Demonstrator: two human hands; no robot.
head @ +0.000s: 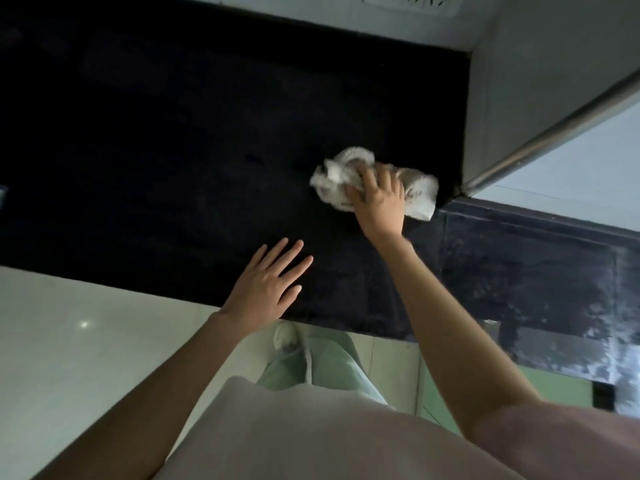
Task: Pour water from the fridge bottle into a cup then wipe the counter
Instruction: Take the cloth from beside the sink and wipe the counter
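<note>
Head view, looking down over a dark counter.
Cloth: white, crumpled, lying on the counter near its right end, close beside a grey cabinet side with a metal rail.
Right hand: palm down on the cloth, fingers curled into its folds and gripping it against the counter.
Left hand: fingers straight and spread, holding nothing, over the counter's near edge; whether it touches the surface cannot be told.
Pale floor below the counter edge; green trousers and a light shoe visible.
Wall outlet plate at top edge.
</note>
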